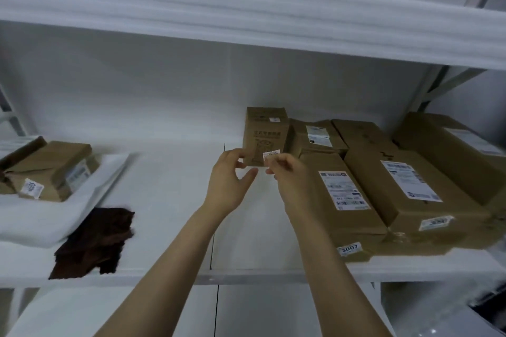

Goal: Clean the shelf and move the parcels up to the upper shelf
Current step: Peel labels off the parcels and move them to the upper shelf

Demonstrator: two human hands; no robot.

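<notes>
A small upright cardboard parcel [264,131] stands on the white lower shelf [175,178], beside a row of flat parcels [339,194]. My left hand [228,183] reaches its lower left corner with fingers spread, touching or nearly touching the box. At the parcel's lower front, my right hand [287,175] has its fingertips pinched at a small white label [271,154]. The upper shelf [246,16] runs overhead, wrapped in white foam sheet.
A dark brown cloth [95,241] lies near the shelf's front edge at the left. Behind it, more parcels [52,169] rest on a white foam sheet [43,216]. Larger boxes [449,150] fill the right end. A shelf brace [438,85] slants at the upper right.
</notes>
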